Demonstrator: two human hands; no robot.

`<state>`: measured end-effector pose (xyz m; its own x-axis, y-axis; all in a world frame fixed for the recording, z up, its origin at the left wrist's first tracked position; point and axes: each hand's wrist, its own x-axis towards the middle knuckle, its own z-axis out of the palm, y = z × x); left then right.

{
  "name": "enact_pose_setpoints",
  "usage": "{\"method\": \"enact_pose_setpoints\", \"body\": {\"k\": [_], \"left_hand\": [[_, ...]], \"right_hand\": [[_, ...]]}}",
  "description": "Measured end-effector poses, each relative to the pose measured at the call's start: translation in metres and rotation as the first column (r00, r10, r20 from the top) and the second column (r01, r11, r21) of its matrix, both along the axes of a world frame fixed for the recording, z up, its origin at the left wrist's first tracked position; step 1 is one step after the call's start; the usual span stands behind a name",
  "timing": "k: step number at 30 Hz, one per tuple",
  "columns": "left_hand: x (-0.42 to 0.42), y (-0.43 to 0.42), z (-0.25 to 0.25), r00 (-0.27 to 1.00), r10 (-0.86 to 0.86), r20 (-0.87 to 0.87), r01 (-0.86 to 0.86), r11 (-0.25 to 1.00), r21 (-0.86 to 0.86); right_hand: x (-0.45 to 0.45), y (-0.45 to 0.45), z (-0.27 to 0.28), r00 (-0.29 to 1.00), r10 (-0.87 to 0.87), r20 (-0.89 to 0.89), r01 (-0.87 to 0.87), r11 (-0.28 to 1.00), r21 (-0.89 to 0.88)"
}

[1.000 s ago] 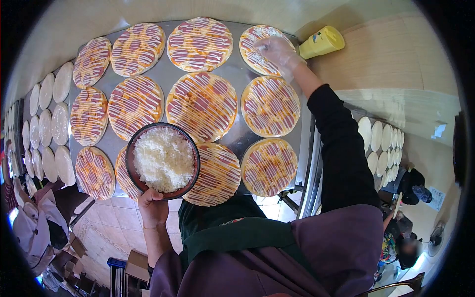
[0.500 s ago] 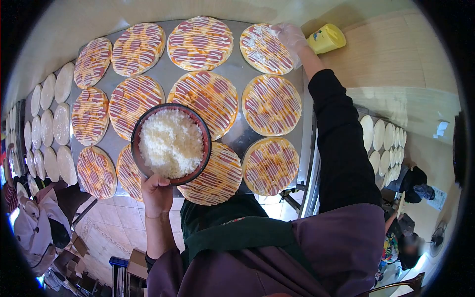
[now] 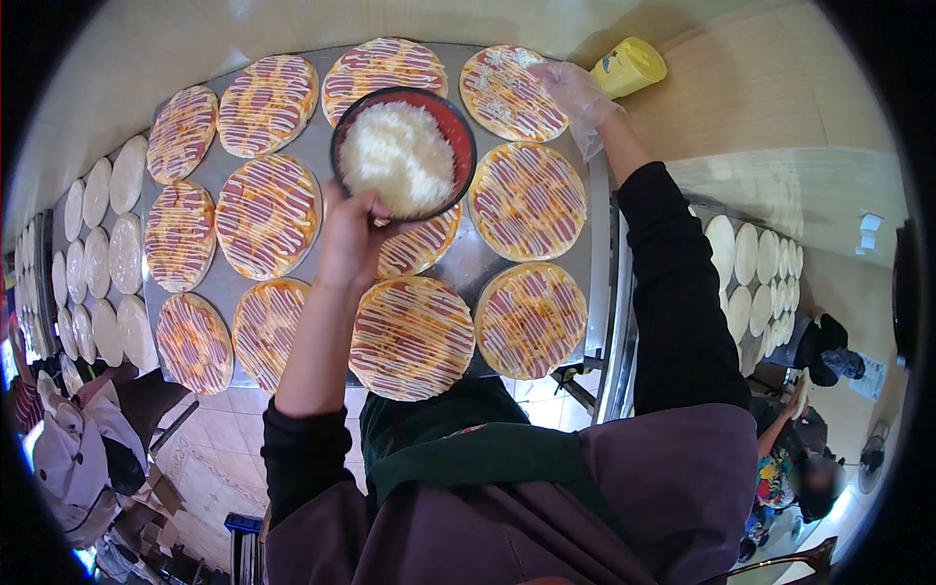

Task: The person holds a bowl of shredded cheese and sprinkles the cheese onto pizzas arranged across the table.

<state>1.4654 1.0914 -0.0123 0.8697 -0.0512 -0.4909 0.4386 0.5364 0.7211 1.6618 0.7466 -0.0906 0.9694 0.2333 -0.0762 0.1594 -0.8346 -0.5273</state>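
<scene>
My left hand grips the near rim of a round bowl, dark outside and reddish inside. White grated cheese is heaped in it. The bowl hovers over the middle of the table, covering parts of two pizzas. My right hand, in a clear plastic glove, reaches over the right side of the far-right pizza, its fingers stretched out toward the topping. Some white shreds lie scattered on that pizza. Several other uncooked pizzas have reddish slices and pale sauce stripes, without white shreds on those I see.
The pizzas lie in rows on a metal table against a wall. A yellow container stands beyond my right hand. Plain dough rounds fill tables at left and right. At far right is another person.
My left hand has carried the bowl away from my body and to the right. My right hand stays near the far-right pizza, where the white shreds look more spread out.
</scene>
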Motion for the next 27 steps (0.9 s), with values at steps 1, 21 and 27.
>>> {"method": "enact_pose_setpoints", "body": {"k": [1,21,27], "left_hand": [[0.01,-0.008,-0.007,1.0,-0.003,-0.031,0.004,1.0,0.02],[0.082,-0.111,-0.054,0.993,-0.122,-0.005,0.121,0.987,-0.106],[0.092,-0.122,-0.061,0.997,-0.055,-0.052,0.048,0.991,-0.128]], "right_hand": [[0.0,0.001,0.001,0.996,0.059,0.063,-0.061,0.998,0.034],[-0.09,0.081,0.067,0.977,0.199,0.082,-0.185,0.971,-0.15],[-0.066,0.049,0.042,0.998,0.025,-0.063,-0.002,0.944,0.331]]}}
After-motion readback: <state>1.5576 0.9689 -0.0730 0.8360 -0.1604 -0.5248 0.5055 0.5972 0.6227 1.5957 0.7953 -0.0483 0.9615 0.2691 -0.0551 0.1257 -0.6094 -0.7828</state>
